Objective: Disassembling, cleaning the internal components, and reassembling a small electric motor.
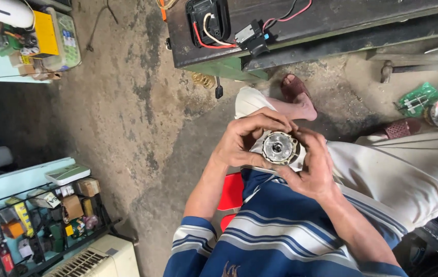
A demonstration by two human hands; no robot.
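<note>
A seated person cradles a round metal motor part in both hands above the lap, its circular face turned up toward the camera. The left hand has its grip closed around the part's left side, fingers arched over the top; the right hand clasps it from the right and below. Beyond the knees, a dark counter carries a black housing with red, white and black wires. A sandalled foot rests on the concrete floor.
</note>
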